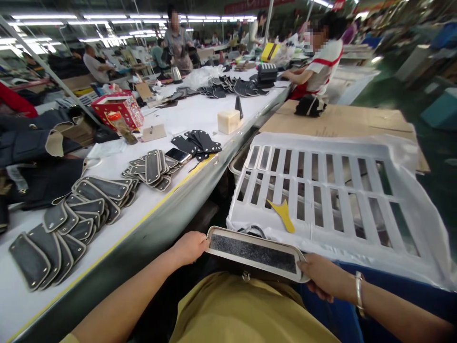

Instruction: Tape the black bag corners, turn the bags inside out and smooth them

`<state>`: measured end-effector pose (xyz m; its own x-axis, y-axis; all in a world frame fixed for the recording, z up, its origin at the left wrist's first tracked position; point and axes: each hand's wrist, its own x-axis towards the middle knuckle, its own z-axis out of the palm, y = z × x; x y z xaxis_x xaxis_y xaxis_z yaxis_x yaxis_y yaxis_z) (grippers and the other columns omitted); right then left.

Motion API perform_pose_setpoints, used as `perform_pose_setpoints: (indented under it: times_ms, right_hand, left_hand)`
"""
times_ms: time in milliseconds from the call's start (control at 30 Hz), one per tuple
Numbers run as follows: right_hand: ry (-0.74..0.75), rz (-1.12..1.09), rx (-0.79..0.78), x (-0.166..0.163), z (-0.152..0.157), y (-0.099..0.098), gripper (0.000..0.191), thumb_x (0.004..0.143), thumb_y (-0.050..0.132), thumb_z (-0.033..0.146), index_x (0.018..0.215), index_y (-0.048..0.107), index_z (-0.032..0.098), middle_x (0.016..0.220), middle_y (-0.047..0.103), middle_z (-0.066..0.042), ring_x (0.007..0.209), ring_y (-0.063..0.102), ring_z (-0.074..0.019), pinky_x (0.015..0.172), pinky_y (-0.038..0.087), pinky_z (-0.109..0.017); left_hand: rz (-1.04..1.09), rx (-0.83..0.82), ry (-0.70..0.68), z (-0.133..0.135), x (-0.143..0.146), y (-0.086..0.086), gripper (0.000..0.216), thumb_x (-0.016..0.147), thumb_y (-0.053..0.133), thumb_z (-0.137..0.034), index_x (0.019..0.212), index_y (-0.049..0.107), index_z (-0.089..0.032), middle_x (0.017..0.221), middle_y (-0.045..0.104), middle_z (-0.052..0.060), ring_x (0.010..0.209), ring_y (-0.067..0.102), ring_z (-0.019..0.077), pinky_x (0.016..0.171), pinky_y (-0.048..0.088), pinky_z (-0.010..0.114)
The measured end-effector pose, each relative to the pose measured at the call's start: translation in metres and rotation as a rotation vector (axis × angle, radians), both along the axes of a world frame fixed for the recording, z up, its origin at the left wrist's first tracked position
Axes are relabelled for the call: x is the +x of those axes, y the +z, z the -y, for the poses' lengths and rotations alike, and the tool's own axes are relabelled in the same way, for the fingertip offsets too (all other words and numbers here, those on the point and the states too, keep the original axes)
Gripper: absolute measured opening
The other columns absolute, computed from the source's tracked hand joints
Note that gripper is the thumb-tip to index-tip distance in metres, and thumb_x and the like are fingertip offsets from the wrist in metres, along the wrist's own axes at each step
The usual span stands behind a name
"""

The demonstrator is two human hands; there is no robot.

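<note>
Both my hands hold one long dark panel with a cream border (254, 251), flat in front of my lap. My left hand (190, 247) grips its left end with fingers curled under. My right hand (323, 278), with a silver bangle on the wrist, grips the right end. Just beyond the panel lies a white slatted plastic tray (357, 157) with a yellow shaped scrap (283, 214) on it.
A long white table (200, 114) on my left carries fanned rows of similar dark panels (71, 224), another stack (152, 167), a phone (177, 155), a red box (119, 108) and a cream block (228, 121). Cardboard (339, 121) lies past the tray. Other people work farther back.
</note>
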<state>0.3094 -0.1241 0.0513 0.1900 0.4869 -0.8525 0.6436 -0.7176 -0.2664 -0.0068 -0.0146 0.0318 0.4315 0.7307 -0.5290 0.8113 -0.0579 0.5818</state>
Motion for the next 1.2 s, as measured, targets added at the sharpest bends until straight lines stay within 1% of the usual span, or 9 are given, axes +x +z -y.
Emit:
perform_pose_setpoints:
  times_ms: [100,233,333,433,500,600,800,1033,1200]
  right_hand:
    - [-0.003,-0.02,0.001,0.0,0.0,0.001,0.042,0.094,0.019,0.022,0.056,0.038,0.018,0.04,0.046,0.001,0.027,0.04,-0.0073,0.03,0.032,-0.017]
    - [0.022,-0.053,0.025,0.003,0.0,0.001,0.04,0.094,0.017,0.019,0.06,0.039,0.017,0.042,0.046,0.002,0.027,0.04,-0.0068,0.029,0.032,-0.016]
    - [0.034,-0.064,0.034,0.004,-0.001,0.003,0.039,0.093,0.019,0.019,0.06,0.04,0.017,0.043,0.045,0.002,0.028,0.04,-0.0066,0.029,0.032,-0.016]
    - [0.079,-0.026,0.018,0.003,-0.003,0.008,0.045,0.094,0.019,0.02,0.054,0.04,0.017,0.04,0.044,0.0,0.027,0.039,-0.0064,0.029,0.031,-0.016]
    - [0.094,-0.008,0.006,0.002,-0.004,0.012,0.045,0.093,0.02,0.02,0.053,0.039,0.017,0.04,0.044,-0.001,0.027,0.038,-0.0065,0.029,0.03,-0.016]
    - [0.073,-0.04,0.026,0.003,-0.003,0.013,0.038,0.092,0.023,0.018,0.058,0.04,0.017,0.042,0.047,0.0,0.028,0.04,-0.0074,0.029,0.032,-0.017]
    - [0.069,-0.112,0.084,0.012,0.003,0.0,0.034,0.092,0.024,0.02,0.062,0.04,0.017,0.045,0.047,0.001,0.03,0.042,-0.0078,0.029,0.033,-0.017]
    - [0.115,-0.084,0.028,0.01,-0.003,0.01,0.037,0.092,0.021,0.017,0.06,0.04,0.018,0.041,0.044,0.002,0.028,0.039,-0.007,0.029,0.032,-0.017]
    - [0.178,-0.101,0.019,0.016,-0.004,0.003,0.041,0.092,0.022,0.018,0.054,0.039,0.017,0.041,0.044,0.0,0.028,0.038,-0.0066,0.03,0.031,-0.017]
  left_hand:
    - [-0.02,0.075,-0.05,-0.003,-0.001,0.009,0.033,0.078,0.048,-0.043,0.057,0.046,-0.017,0.061,0.056,0.004,0.067,0.059,0.0184,0.059,0.046,0.026]
    - [0.095,-0.091,-0.009,0.002,-0.008,0.01,0.044,0.067,0.062,-0.053,0.087,0.054,-0.015,0.084,0.061,0.005,0.066,0.06,0.0178,0.051,0.048,0.025]
    - [0.202,-0.168,0.105,0.007,-0.007,0.005,0.051,0.067,0.063,-0.05,0.101,0.053,-0.013,0.09,0.062,0.005,0.073,0.062,0.0181,0.055,0.051,0.025]
    - [0.17,-0.155,0.196,0.011,0.0,-0.002,0.033,0.08,0.048,-0.046,0.087,0.055,-0.014,0.08,0.065,0.004,0.076,0.063,0.0177,0.059,0.051,0.024]
    - [0.099,-0.087,0.22,0.013,0.004,-0.005,0.033,0.084,0.04,-0.044,0.071,0.051,-0.015,0.07,0.063,0.004,0.069,0.063,0.0171,0.058,0.05,0.024]
    - [0.03,0.027,0.206,0.017,0.008,-0.004,0.033,0.084,0.04,-0.039,0.059,0.043,-0.018,0.059,0.058,0.003,0.06,0.06,0.0165,0.057,0.046,0.025]
    - [-0.017,0.071,0.175,0.025,0.01,-0.001,0.03,0.085,0.036,-0.033,0.059,0.039,-0.019,0.061,0.057,0.004,0.055,0.06,0.0155,0.05,0.044,0.023]
    - [-0.052,0.023,0.169,0.028,0.013,0.001,0.031,0.086,0.034,-0.035,0.062,0.043,-0.019,0.066,0.063,0.008,0.06,0.063,0.0176,0.054,0.048,0.025]
    - [-0.073,-0.044,0.141,0.023,0.013,0.004,0.028,0.084,0.037,-0.034,0.065,0.047,-0.016,0.064,0.063,0.008,0.056,0.064,0.0181,0.049,0.049,0.025]
